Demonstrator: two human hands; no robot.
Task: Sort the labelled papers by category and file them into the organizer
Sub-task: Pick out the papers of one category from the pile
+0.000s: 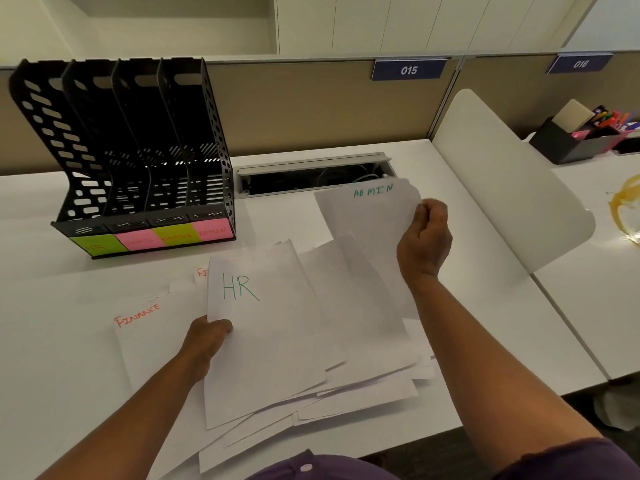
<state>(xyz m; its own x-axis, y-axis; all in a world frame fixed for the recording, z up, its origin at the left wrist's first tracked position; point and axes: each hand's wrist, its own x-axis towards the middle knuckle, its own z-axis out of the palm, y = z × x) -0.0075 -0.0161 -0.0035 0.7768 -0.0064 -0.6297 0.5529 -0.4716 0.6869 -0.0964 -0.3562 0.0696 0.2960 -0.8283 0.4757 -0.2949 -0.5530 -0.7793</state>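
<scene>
A black four-slot organizer (207,140) stands at the back left of the white desk, with green and pink sticky labels (156,237) along its front reading HR, an unclear word, FINANCE and ADMIN. Its slots look empty. My left hand (207,341) pinches the left edge of a sheet marked HR (263,334) in green, lifted over a loose spread of white papers (363,386). My right hand (424,237) grips the right edge of a sheet marked ADMIN (367,216), held up behind the pile. A FINANCE sheet (145,341) lies flat on the left.
An open cable hatch (311,176) sits in the desk behind the papers. A curved white divider (502,188) borders the desk on the right. Beyond it stand a dark pen holder (581,136) and a yellowish object (627,209). The partition carries a sign 015 (408,70).
</scene>
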